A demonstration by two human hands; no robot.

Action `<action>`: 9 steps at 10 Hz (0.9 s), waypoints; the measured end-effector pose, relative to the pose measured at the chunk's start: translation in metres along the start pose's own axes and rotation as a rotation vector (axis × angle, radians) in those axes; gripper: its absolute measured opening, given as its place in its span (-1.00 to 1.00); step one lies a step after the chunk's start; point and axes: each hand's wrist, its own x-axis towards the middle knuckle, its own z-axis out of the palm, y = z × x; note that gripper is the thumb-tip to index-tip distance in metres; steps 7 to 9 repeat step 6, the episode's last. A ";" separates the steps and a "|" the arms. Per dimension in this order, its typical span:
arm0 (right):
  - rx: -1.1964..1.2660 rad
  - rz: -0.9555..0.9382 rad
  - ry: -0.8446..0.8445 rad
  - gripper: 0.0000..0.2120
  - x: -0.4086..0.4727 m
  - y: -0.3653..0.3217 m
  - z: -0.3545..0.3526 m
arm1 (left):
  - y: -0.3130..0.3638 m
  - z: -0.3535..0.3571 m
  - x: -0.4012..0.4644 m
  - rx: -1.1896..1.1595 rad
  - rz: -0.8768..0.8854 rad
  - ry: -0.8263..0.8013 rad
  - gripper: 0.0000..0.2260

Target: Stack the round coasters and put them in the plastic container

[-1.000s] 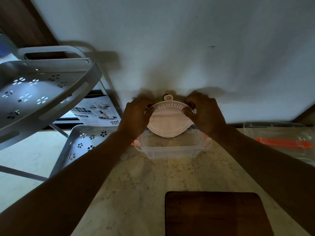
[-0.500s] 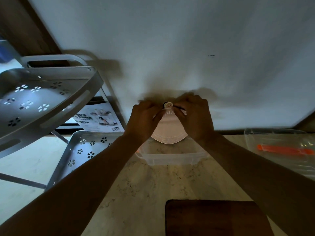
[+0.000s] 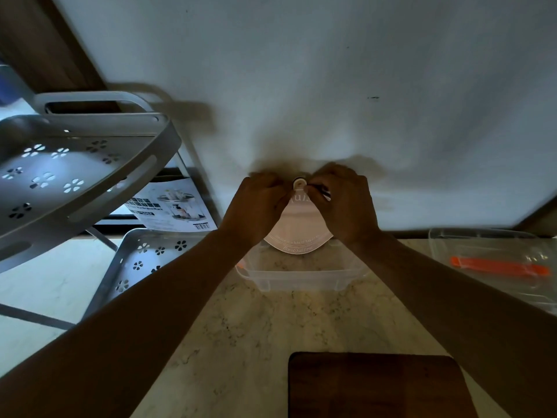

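A pale pink round coaster [image 3: 297, 232] with a small hanging tab at its top and curved lettering stands tilted on edge, its lower rim down inside the clear plastic container [image 3: 297, 280] on the marble counter. My left hand [image 3: 256, 208] grips its upper left edge. My right hand [image 3: 343, 203] pinches its upper right edge beside the tab. The dark edge of another coaster shows behind my right fingers. Both hands hide most of the coaster's top half.
A grey perforated rack [image 3: 69, 173] with two trays stands at the left, a printed card [image 3: 171, 208] behind it. A clear lid with an orange clip [image 3: 497, 267] lies at the right. A dark wooden board [image 3: 376, 386] sits at the near edge. The white wall is close behind.
Both hands have slid from the coaster's sides up to its top near the tab. The coaster has dropped slightly lower into the container.
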 end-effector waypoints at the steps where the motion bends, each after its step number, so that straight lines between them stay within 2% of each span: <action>1: -0.046 -0.023 -0.060 -0.84 -0.001 0.005 -0.002 | 0.000 0.001 0.000 -0.014 -0.002 -0.003 -0.85; 2: -0.096 -0.040 -0.076 -0.79 -0.007 0.010 -0.002 | 0.002 0.002 -0.005 -0.047 -0.023 -0.014 -0.85; 4: -0.115 0.010 -0.112 -0.58 -0.023 0.025 -0.007 | -0.001 -0.005 -0.012 -0.062 -0.067 -0.023 -0.65; 6: -0.116 0.016 -0.174 -0.47 -0.026 0.023 -0.014 | -0.003 -0.013 -0.017 -0.025 -0.114 -0.017 -0.64; 9: -0.116 0.016 -0.174 -0.47 -0.026 0.023 -0.014 | -0.003 -0.013 -0.017 -0.025 -0.114 -0.017 -0.64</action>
